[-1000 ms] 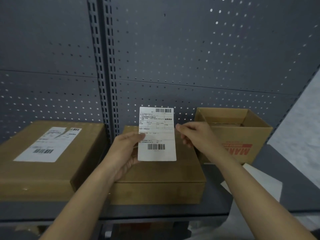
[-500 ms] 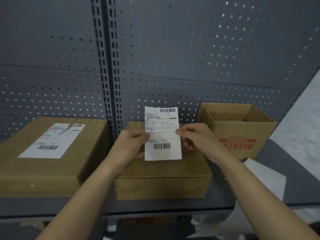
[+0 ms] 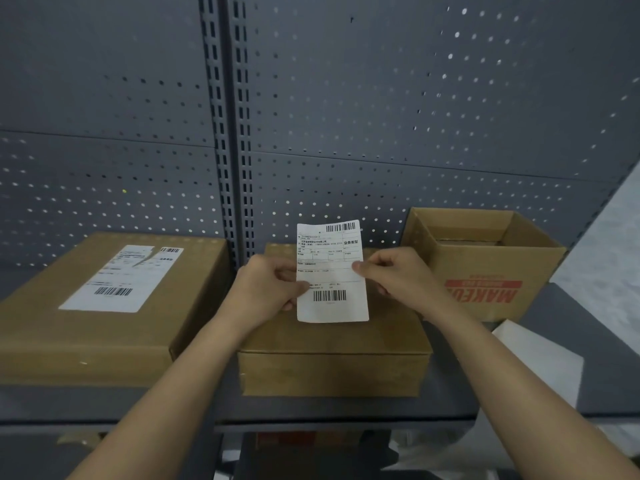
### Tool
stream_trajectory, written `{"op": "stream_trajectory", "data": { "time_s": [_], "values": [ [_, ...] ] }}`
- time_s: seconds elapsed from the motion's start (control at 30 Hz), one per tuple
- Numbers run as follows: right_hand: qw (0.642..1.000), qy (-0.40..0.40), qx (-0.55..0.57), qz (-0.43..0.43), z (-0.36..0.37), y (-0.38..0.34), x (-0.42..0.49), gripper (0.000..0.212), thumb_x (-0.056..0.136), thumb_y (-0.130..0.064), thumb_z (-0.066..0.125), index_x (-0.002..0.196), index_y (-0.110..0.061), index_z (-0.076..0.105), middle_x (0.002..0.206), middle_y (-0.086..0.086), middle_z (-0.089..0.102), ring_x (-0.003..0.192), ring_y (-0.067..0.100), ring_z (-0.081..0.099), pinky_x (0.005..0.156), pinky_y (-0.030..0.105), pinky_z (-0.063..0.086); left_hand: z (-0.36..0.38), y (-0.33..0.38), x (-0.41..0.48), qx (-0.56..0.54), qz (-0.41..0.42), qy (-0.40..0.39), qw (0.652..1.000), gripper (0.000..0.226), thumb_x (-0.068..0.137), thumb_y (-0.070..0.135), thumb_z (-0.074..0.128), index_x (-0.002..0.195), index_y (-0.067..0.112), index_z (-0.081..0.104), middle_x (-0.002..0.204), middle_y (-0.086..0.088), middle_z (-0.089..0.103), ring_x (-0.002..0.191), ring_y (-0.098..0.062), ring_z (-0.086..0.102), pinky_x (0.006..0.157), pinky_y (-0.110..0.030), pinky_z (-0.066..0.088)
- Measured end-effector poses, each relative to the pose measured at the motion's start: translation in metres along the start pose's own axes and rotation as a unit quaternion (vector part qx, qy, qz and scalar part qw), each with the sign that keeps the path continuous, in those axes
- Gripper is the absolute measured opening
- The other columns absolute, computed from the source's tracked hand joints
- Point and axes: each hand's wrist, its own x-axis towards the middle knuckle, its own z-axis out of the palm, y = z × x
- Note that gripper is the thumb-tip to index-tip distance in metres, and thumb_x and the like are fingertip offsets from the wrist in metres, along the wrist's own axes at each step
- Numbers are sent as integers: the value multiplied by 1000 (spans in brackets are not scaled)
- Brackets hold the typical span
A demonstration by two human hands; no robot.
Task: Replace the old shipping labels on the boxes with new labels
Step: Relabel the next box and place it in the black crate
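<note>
A white shipping label (image 3: 331, 271) with two barcodes is held upright above a closed brown box (image 3: 332, 341) in the middle of the shelf. My left hand (image 3: 268, 289) pinches the label's left edge. My right hand (image 3: 391, 275) pinches its right edge. The top of the middle box shows no label where it is visible. A larger closed box (image 3: 104, 306) on the left carries a white label (image 3: 121, 278) with a tear near its top.
An open cardboard box (image 3: 485, 265) with red print stands at the right. White paper sheets (image 3: 540, 362) lie on the grey shelf (image 3: 346, 410) in front of it. A perforated grey back panel (image 3: 381, 133) rises behind the boxes.
Both hands have stayed on the label's side edges. The label tilted slightly and my hands sit a little closer together on it; the camera view shifted a bit.
</note>
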Motion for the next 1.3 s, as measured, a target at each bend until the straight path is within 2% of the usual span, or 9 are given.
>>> {"op": "stream_trajectory", "data": {
  "time_s": [0.17, 0.3, 0.5, 0.63, 0.87, 1.07, 1.13, 1.23, 1.3],
  "values": [
    [999, -28, -17, 12, 1, 5, 0, 20, 79, -30, 80, 87, -16, 69, 82, -10, 72, 66, -6, 65, 55, 11, 46, 1, 0, 0, 25, 5, -22, 999, 29, 80, 16, 81, 105, 29, 74, 84, 12, 76, 70, -12, 72, 70, -32, 62],
    [999, -29, -27, 10, 2, 7, -1, 22, 75, -27, 84, 87, -18, 67, 81, -11, 69, 64, -6, 62, 52, 8, 43, 1, 1, 2, 39, 5, -29, 999, 35, 78, 16, 83, 108, 31, 74, 81, 11, 75, 62, -2, 66, 63, -21, 57],
    [998, -25, -53, 11, 4, 12, 0, 28, 72, -32, 85, 90, -21, 66, 86, -8, 68, 75, 5, 63, 60, 16, 46, 3, 0, 1, 75, 4, -38, 996, 40, 79, 21, 82, 116, 29, 71, 88, 12, 74, 83, -1, 68, 76, -19, 56],
    [997, -24, -71, 10, 5, 14, -2, 30, 71, -35, 86, 90, -23, 65, 84, -7, 67, 73, 6, 61, 61, 19, 47, 4, 1, 0, 94, 14, -34, 995, 38, 79, 20, 82, 112, 34, 72, 82, 19, 72, 77, 9, 64, 64, -5, 47],
    [992, -18, -129, 2, 8, 13, -8, 32, 72, -40, 84, 91, -28, 61, 78, -12, 63, 64, 1, 57, 54, 15, 39, 9, 5, -7, 124, 33, -20, 992, 47, 83, 16, 78, 123, 35, 64, 77, 25, 62, 72, 11, 58, 53, 1, 42],
    [987, -19, -160, -3, 8, 11, -10, 33, 72, -42, 84, 93, -29, 62, 75, -13, 64, 63, -3, 57, 53, 11, 37, 13, 6, -9, 150, 43, -11, 988, 54, 84, 15, 77, 130, 37, 58, 80, 26, 57, 74, 10, 52, 54, 0, 40],
    [984, -19, -178, -6, 7, 10, -11, 33, 74, -44, 82, 97, -29, 64, 77, -15, 63, 68, -2, 58, 55, 11, 38, 13, 7, -11, 168, 47, -3, 985, 54, 84, 17, 77, 132, 36, 57, 89, 24, 57, 78, 5, 50, 62, -4, 39],
    [978, -6, -206, -12, 11, 12, -14, 36, 76, -48, 78, 105, -29, 66, 81, -17, 61, 77, 0, 57, 60, 15, 42, 17, 4, -15, 197, 50, 13, 979, 56, 86, 18, 75, 137, 27, 54, 116, 10, 61, 104, -10, 55, 85, -17, 44],
    [977, 8, -213, -17, 15, 15, -16, 39, 77, -50, 76, 108, -28, 66, 83, -17, 58, 86, 7, 57, 63, 21, 46, 21, -1, -16, 227, 66, 23, 971, 52, 89, 18, 72, 138, 24, 55, 131, 3, 53, 117, -16, 53, 95, -22, 44]
  ]
}}
